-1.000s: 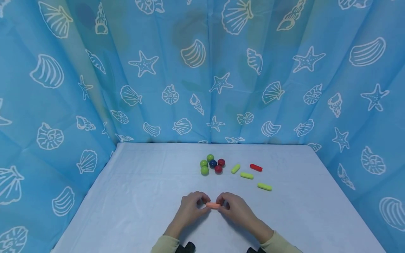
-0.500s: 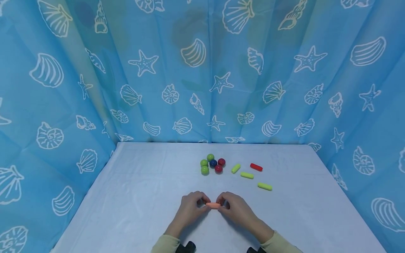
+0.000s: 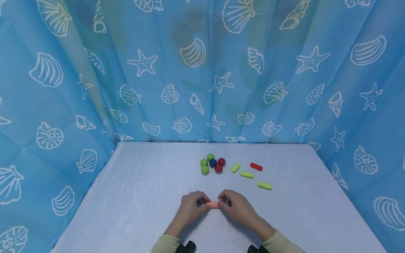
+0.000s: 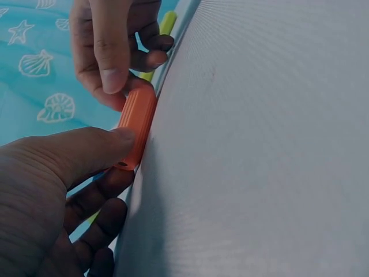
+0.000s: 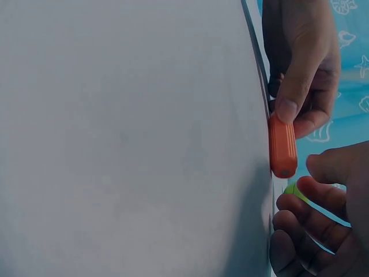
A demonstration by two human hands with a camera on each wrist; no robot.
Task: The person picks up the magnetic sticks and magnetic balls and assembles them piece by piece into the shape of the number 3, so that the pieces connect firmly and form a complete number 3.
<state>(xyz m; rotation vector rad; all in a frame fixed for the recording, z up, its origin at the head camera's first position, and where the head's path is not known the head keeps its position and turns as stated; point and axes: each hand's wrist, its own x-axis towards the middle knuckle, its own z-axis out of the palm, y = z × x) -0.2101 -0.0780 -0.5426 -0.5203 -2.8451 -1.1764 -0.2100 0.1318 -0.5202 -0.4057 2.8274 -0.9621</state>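
The left hand (image 3: 191, 207) pinches an orange stick (image 5: 282, 147) at one end, apparently steadying it, while the right hand (image 3: 236, 206) curves loosely beside the other, gripping nothing.

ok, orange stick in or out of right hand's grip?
Out: in the right wrist view, right hand sits clear of orange stick; left hand pinches it.

3 green balls (image 3: 204, 162), 2 red balls (image 3: 218, 168), 1 ball (image 3: 213, 163) — probably navy —, 3 lime sticks (image 3: 247, 174), 1 red stick (image 3: 256, 167)
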